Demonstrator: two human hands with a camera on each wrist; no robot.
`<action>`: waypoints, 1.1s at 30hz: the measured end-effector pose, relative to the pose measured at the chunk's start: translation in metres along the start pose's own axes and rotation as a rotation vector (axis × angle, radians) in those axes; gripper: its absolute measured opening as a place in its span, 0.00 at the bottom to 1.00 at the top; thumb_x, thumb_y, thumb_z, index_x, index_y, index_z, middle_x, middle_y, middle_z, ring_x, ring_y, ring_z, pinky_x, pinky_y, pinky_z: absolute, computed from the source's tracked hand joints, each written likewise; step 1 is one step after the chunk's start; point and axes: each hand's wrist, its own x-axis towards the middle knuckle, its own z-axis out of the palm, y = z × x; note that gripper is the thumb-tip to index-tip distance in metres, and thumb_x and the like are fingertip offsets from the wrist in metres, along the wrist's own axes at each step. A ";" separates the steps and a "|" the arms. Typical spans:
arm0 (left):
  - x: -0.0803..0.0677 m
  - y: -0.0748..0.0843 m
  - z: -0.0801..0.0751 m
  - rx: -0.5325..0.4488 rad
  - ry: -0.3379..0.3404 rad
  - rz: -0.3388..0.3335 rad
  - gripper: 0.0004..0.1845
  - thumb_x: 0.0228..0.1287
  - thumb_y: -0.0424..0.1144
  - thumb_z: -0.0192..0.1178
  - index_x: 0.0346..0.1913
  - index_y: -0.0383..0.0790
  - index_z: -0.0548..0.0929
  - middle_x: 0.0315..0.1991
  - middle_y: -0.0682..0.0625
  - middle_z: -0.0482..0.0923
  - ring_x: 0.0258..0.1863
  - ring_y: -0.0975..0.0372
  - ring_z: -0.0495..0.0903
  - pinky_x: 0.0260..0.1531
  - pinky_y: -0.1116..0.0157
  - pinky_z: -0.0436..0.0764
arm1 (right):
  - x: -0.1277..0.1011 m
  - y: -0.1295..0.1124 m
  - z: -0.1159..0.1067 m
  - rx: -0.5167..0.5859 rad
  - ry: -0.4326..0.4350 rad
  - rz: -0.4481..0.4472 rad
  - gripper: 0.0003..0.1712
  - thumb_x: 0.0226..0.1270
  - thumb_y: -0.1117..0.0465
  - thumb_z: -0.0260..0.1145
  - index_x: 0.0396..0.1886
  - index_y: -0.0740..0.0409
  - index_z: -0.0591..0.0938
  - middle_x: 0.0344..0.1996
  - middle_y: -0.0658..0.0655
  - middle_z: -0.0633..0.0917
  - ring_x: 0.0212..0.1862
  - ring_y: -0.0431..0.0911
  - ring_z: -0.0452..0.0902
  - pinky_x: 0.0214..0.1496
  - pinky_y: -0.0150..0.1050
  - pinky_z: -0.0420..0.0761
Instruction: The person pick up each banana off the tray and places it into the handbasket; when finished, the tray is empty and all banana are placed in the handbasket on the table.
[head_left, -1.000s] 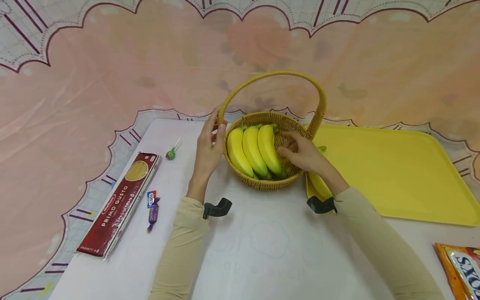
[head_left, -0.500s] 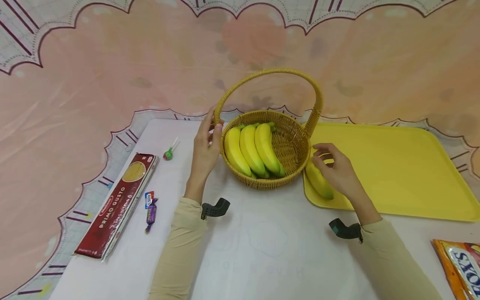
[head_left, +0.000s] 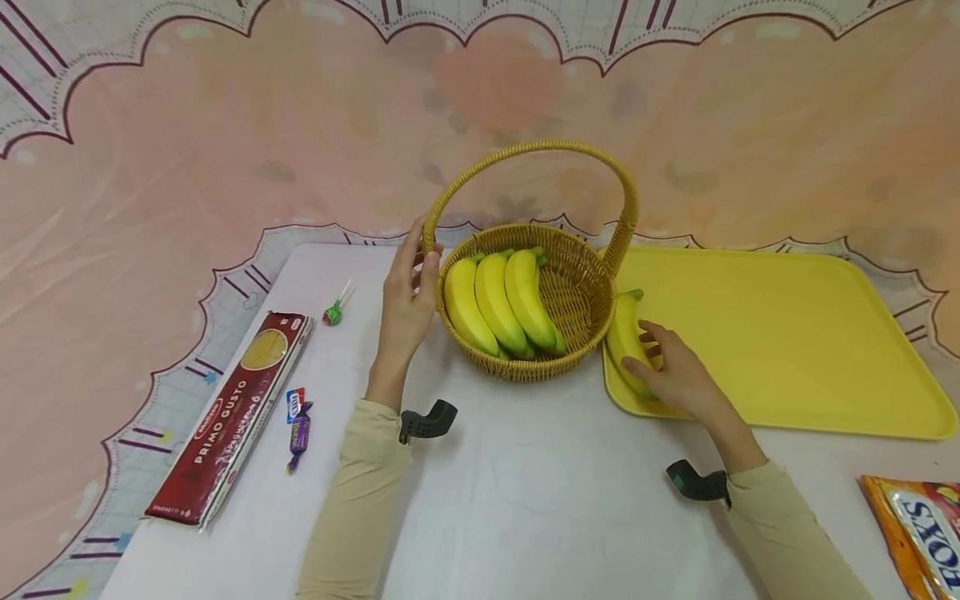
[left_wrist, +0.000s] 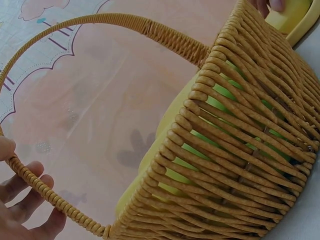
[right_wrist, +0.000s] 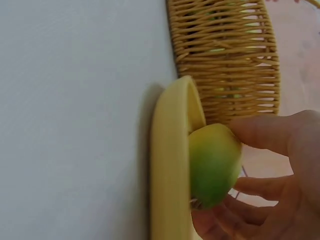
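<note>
A wicker basket (head_left: 581, 275) with a tall handle (head_left: 525, 151) stands on the white table and holds three yellow bananas (head_left: 498, 302). My left hand (head_left: 408, 292) grips the handle's left base; the left wrist view shows its fingers (left_wrist: 22, 192) curled round the handle (left_wrist: 47, 195). One more banana (head_left: 622, 333) lies on the left end of the yellow tray (head_left: 780, 333), right of the basket. My right hand (head_left: 671, 371) is curled round it; in the right wrist view its fingers (right_wrist: 272, 135) wrap the banana's end (right_wrist: 212, 162) at the tray rim (right_wrist: 167, 165).
A red spaghetti pack (head_left: 236, 412), a wrapped candy (head_left: 298, 427) and a lollipop (head_left: 333, 312) lie on the table's left. An orange snack bag (head_left: 915, 529) sits at the bottom right. A pink cloth (head_left: 225, 125) hangs behind the table.
My right hand left the basket, moved right and down to the tray and closed round the lone banana. The left hand stayed on the handle.
</note>
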 end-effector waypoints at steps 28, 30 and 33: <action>0.004 -0.030 0.002 0.053 0.010 0.073 0.25 0.73 0.35 0.45 0.71 0.42 0.61 0.50 0.37 0.76 0.50 0.51 0.75 0.50 0.52 0.79 | -0.047 -0.035 -0.013 0.153 0.152 -0.250 0.34 0.70 0.57 0.57 0.73 0.51 0.57 0.59 0.62 0.73 0.57 0.54 0.71 0.48 0.19 0.71; 0.006 -0.039 0.003 0.058 0.019 0.098 0.25 0.73 0.36 0.46 0.71 0.45 0.61 0.49 0.38 0.77 0.50 0.52 0.76 0.47 0.53 0.80 | -0.043 -0.040 -0.013 0.148 0.156 -0.272 0.33 0.70 0.58 0.57 0.72 0.51 0.58 0.59 0.63 0.74 0.57 0.54 0.72 0.50 0.22 0.71; 0.006 -0.043 0.004 0.067 0.027 0.122 0.25 0.73 0.37 0.46 0.71 0.48 0.62 0.48 0.40 0.78 0.50 0.54 0.77 0.45 0.54 0.80 | -0.033 -0.046 -0.014 0.149 0.141 -0.279 0.33 0.71 0.57 0.56 0.73 0.53 0.58 0.59 0.64 0.74 0.56 0.55 0.73 0.56 0.34 0.73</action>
